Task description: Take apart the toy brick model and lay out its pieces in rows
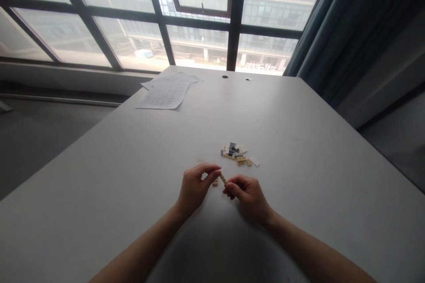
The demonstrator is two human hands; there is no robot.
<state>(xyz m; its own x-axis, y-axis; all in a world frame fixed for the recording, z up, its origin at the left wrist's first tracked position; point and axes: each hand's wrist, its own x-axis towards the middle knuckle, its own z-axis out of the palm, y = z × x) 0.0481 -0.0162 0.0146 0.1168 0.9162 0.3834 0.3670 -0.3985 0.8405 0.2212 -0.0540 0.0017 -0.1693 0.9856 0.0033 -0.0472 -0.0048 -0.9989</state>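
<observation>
My left hand [194, 185] and my right hand [247, 195] meet low over the white table [133, 177], both pinched. Between their fingertips is a small tan brick piece [222, 179]; my right hand's thumb and forefinger grip its near end, and my left hand's fingertips close at its far end. A second tiny tan piece [215, 182] shows just under the left fingertips. A little beyond the hands lies a small pile of loose bricks [237, 154], tan, white, grey and dark.
Several printed paper sheets [168, 90] lie at the table's far left. Two small round marks [225, 77] sit near the far edge. Large windows stand behind the table, a dark curtain [348, 31] hangs at the right.
</observation>
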